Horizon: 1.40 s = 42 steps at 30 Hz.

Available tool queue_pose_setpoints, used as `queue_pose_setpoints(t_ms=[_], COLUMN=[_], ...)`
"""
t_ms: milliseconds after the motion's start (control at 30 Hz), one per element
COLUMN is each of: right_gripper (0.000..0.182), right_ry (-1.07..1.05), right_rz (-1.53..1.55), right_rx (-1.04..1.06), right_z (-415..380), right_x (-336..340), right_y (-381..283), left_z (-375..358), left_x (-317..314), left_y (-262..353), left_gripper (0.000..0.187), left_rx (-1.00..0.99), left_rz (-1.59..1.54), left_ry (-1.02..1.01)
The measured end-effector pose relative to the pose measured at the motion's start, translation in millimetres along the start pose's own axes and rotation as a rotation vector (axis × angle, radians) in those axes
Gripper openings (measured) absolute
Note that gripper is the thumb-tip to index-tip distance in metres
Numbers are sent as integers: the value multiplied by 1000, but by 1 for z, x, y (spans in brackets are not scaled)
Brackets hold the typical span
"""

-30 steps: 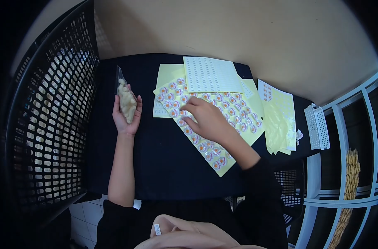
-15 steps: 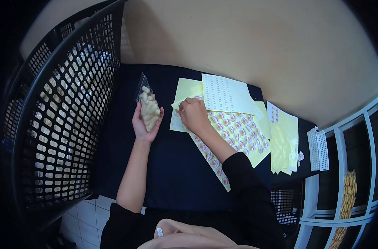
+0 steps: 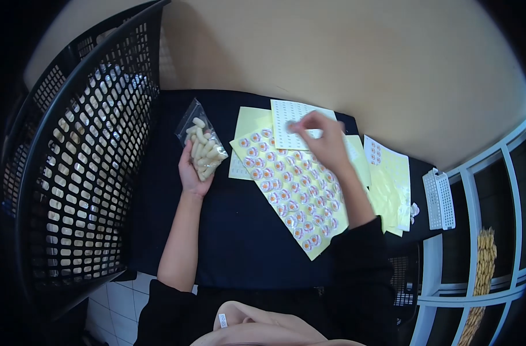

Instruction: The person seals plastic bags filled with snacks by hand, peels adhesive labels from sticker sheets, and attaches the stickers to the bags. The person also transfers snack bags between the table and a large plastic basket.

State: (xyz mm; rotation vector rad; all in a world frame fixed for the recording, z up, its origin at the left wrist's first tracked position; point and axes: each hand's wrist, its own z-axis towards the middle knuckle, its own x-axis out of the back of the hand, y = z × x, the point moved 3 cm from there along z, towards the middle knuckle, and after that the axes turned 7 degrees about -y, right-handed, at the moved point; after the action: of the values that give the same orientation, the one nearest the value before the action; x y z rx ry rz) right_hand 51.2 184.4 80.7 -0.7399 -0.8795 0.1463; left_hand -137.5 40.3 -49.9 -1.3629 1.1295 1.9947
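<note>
A clear plastic bag of pale, finger-shaped pieces [image 3: 204, 151] lies in my left hand [image 3: 194, 176], my fingers wrapped round its lower part. My right hand [image 3: 323, 138] is raised over the white sheet of small printed labels [image 3: 283, 122], thumb and forefinger pinched on a small whitish thing, blurred by motion. Beneath that sheet spreads a yellow sheet with rows of round orange-and-purple stickers [image 3: 291, 190]. Part of the sticker sheet is hidden by my right forearm.
Tall black perforated basket [image 3: 72, 167] with packed bags stands at the left. To the right are yellow backing papers [image 3: 385, 193], a white sheet with a few stickers [image 3: 398, 164], a crumpled scrap [image 3: 414, 211] and a small white basket [image 3: 439, 199]. A beige wall borders the dark table [image 3: 234, 242].
My right hand has moved right and away from the sticker sheet's left part, uncovering it. My left hand has turned the bag slightly, so more of it shows.
</note>
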Motion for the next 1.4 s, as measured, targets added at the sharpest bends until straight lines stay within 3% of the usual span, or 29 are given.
queue_pose_setpoints(t_ms=[133, 233, 333, 400, 533, 633, 767, 867, 967, 1033, 1200, 1267, 1400], right_gripper=[10, 17, 16, 17, 19, 22, 23, 23, 20, 19, 23, 24, 21], right_ry=[169, 392, 621, 783, 950, 944, 1015, 1035, 961, 872, 827, 829, 602], right_rz=[-154, -207, -283, -387, -423, -452, -299, -254, -259, -505, -538, -829, -806], right_rx=[-116, -212, -463, -631, -932, -1211, -1183, -1222, -1365, -1562, -1568, -1634, -1580], right_z=[-39, -97, -177, -236, -331, -364, -374, -363, -358, -351, -356, -343, -340], right_x=[92, 162, 226, 257, 279, 276, 277, 277, 272, 265, 252, 254, 263], right_y=[27, 88, 157, 196, 262, 276, 303, 312, 326, 325, 333, 312, 310], left_z=[0, 0, -2, -3, -2, -4, -2, -3, -4, -2, -3, -2, -2], left_x=[7, 12, 16, 11, 5, 9, 15, 16, 20, 19, 20, 20, 21], left_y=[0, -1, -2, -5, -7, -4, -3, -3, -2, -3, -2, -2, -4], left_gripper=[35, 32, 31, 31, 31, 30, 32, 35, 38, 39, 40, 40, 40], left_rx=[-12, 68, 95, 57, 67, 38, 81, 68, 59, 60, 70, 81, 118], left_rz=[13, 21, 17, 122, 92, 88, 100, 137, 140, 141, 124, 98, -1], left_ry=[0, -114, -187, 10, -46, 14, -108, -73, -73, -73, -83, -76, -146])
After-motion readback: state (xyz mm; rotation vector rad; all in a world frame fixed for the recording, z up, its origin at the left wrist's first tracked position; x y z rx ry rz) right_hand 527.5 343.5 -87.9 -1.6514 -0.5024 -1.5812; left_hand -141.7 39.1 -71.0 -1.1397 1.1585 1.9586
